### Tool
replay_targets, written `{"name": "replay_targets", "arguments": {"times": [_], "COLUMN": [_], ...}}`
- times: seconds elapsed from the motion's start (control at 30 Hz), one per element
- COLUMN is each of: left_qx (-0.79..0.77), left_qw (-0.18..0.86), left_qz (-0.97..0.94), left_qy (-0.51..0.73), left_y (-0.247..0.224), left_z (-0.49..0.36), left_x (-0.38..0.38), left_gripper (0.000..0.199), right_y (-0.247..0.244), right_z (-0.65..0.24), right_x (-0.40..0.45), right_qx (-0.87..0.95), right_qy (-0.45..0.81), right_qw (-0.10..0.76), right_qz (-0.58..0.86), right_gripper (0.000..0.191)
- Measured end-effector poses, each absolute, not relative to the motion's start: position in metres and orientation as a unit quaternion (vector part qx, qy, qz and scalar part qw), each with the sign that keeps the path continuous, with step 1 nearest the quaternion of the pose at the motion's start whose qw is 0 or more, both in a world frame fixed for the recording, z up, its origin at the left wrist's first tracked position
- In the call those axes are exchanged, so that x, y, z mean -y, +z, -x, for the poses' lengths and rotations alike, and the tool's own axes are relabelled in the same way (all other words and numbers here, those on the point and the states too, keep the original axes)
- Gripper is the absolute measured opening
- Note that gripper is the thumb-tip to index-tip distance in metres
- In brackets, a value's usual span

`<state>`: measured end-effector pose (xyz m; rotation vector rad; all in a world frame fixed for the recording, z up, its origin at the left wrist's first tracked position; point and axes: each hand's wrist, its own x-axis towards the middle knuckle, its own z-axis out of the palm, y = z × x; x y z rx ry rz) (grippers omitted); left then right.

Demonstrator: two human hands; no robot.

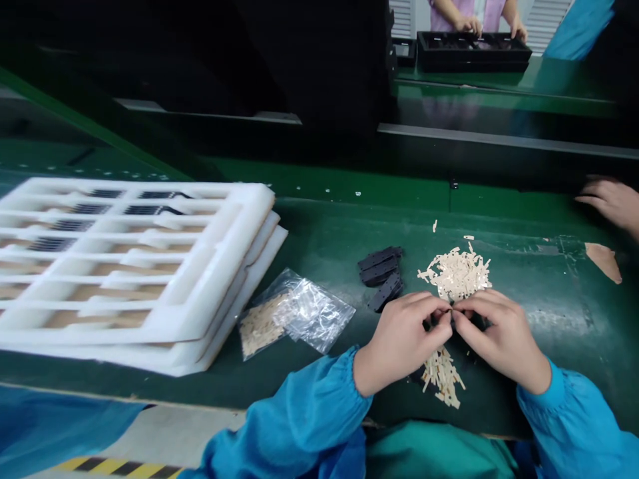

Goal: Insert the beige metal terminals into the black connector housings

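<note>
1. Upper pile of beige strips point(455, 274): loose, criss-crossed, flat on a green conveyor belt point(319, 233).
2. Left hand point(402, 342): just below and left of the upper pile of beige strips, fingers bent and grasping a small dark piece point(452, 318), most of it hidden, exact shape impossible to tell.
3. Right hand point(502, 339): just below and right of the upper pile of beige strips, also bent and pinching the small dark piece from the opposite side, fingertips point(462, 316) touching those of the left hand.
4. Lower pile of beige strips point(442, 380): below the upper pile of beige strips, partly under the hands.
5. Black perforated pieces point(380, 266): a small group just left of the upper pile of beige strips, lying apart from the hands.
6. Clear plastic bag point(312, 311) holding more beige strips: farther left of the upper pile of beige strips.
7. Stacked white foam trays point(239, 246) with black pieces in their slots: well left of the upper pile of beige strips, beyond the clear plastic bag.
8. Co-worker's hand point(612, 203): well right of the upper pile of beige strips, at the belt's far edge, relaxed, holding nothing visible.
9. Black compartment tray point(472, 50): far beyond the upper pile of beige strips, under another person's two hands point(466, 25).
</note>
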<state>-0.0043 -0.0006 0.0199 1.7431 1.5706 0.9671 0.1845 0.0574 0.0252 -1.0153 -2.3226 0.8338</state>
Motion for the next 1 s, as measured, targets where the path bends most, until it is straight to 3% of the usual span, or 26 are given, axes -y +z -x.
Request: {"name": "replay_targets", "arguments": {"times": [0.33,0.53,0.63,0.7,0.83,1.0], "left_qx": [-0.550,-0.550,-0.481,-0.447,-0.425,-0.399], "left_qw": [0.331,0.551,0.680,0.730,0.771,0.805], "left_qz": [-0.676,-0.434,-0.312,-0.262,-0.214,-0.219], "left_qy": [0.361,0.453,0.456,0.446,0.422,0.381], "left_y": [0.022,0.030,0.029,0.026,0.022,0.023], "left_z": [0.008,0.019,0.021,0.019,0.015,0.015], "left_x": [0.002,-0.002,-0.005,-0.007,-0.008,-0.008], "left_gripper": [0.013,0.011,0.015,0.017,0.020,0.027], "right_y": [0.024,0.013,0.012,0.016,0.024,0.026], "right_z": [-0.183,-0.197,-0.196,-0.191,-0.184,-0.185], "right_x": [-0.060,-0.075,-0.073,-0.067,-0.059,-0.058], "right_qx": [0.812,0.835,0.849,0.834,0.792,0.723], "right_qy": [0.366,0.199,0.272,0.341,0.397,0.464], "right_qw": [0.235,0.196,0.241,0.297,0.371,0.395], "right_qz": [0.389,0.474,0.384,0.315,0.279,0.326], "right_gripper": [0.018,0.023,0.010,0.019,0.009,0.006]}}
